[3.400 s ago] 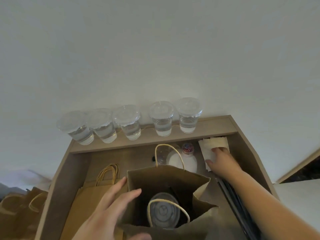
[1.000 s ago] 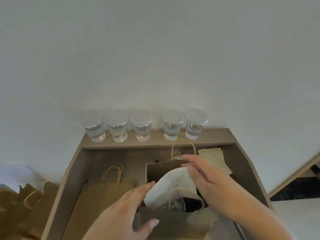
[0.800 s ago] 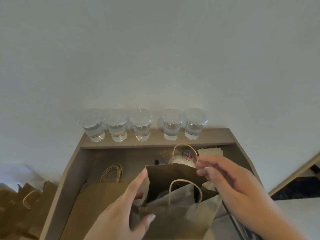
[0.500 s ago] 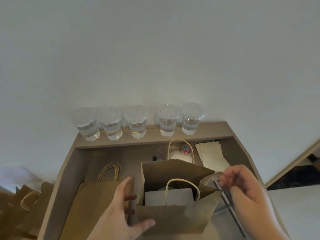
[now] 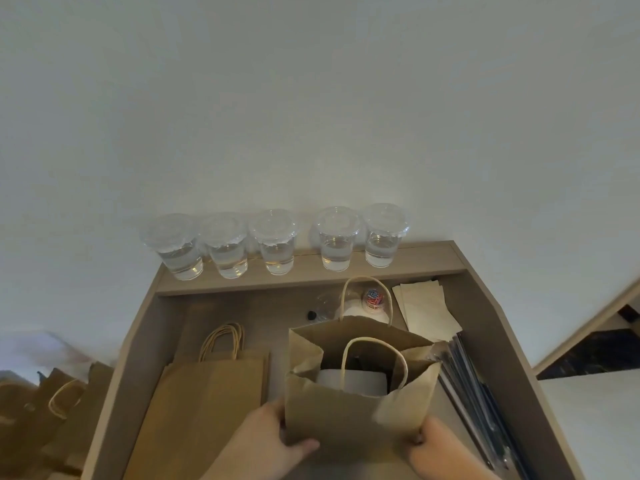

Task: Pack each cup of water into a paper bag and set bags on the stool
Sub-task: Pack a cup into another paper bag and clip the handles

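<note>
Clamping the upright paper bag [image 5: 353, 420] low between both palms, I have my left hand [image 5: 263, 441] curling a thumb over its front, my right hand [image 5: 440, 446] pinching its right corner, 5 cups [image 5: 277, 244] behind on the ledge [image 5: 433, 252].

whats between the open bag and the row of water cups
In the head view, a tub of coloured paper clips and a white container stand between the open paper bag and the water cups.

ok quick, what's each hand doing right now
Left hand: holds the paper bag by its lower left side.
Right hand: holds the same bag at its lower right corner.
</note>
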Available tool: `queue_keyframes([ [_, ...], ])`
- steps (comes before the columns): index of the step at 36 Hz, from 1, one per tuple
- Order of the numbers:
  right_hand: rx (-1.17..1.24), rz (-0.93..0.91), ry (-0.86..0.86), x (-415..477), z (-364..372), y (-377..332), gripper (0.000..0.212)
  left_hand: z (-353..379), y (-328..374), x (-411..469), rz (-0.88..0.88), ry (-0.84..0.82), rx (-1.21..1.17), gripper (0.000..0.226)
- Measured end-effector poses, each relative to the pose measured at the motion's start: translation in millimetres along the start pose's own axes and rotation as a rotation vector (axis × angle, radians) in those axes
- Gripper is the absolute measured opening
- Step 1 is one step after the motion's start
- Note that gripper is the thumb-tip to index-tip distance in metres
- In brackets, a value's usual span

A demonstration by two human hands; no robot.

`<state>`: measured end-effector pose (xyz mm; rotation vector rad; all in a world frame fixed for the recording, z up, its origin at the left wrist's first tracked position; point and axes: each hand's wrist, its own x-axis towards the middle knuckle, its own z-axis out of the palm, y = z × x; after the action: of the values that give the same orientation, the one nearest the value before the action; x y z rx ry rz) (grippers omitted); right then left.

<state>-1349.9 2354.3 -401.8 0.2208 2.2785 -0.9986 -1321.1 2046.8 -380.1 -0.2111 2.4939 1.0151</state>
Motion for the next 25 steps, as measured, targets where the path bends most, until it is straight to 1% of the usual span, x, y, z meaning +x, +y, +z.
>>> queue_keyframes([
  [2, 0.006, -0.011, -0.024, -0.4, -3.9, -7.1, 0.061, -1.4, -0.9, -1.0, 0.024, 0.035, -0.037, 0.060],
  [5, -0.049, 0.004, -0.063, -4.2, -9.8, -9.6, 0.072, -5.6, 1.2, -4.2, 0.070, 0.056, 0.001, 0.058],
  [10, -0.069, 0.000, -0.055, 0.4, -19.2, -1.0, 0.067, -11.6, 8.7, -17.6, 0.157, 0.101, -0.033, 0.045],
  [14, -0.100, 0.014, -0.032, 3.7, -27.3, 0.9, 0.071, -14.1, 14.0, -27.9, 0.227, 0.142, -0.070, 0.043],
  [16, -0.169, -0.008, -0.001, 5.4, -30.1, -0.7, 0.063, -17.0, 17.8, -32.5, 0.259, 0.171, -0.091, 0.040],
  [18, -0.233, -0.074, 0.023, 3.6, -31.8, -4.6, 0.046, -21.7, 21.4, -36.7, 0.291, 0.176, -0.115, 0.039],
  [20, -0.202, -0.120, -0.022, -1.5, -34.6, -10.1, 0.036, -27.4, 25.9, -41.5, 0.312, 0.161, -0.156, 0.040],
  [22, -0.106, -0.164, -0.046, -6.1, -36.7, -13.7, 0.036, -32.1, 29.8, -45.5, 0.331, 0.178, -0.183, 0.039],
  [25, 0.038, -0.231, 0.000, -13.0, -39.6, -15.6, 0.039, -37.7, 37.5, -50.4, 0.407, 0.231, -0.186, 0.035],
])
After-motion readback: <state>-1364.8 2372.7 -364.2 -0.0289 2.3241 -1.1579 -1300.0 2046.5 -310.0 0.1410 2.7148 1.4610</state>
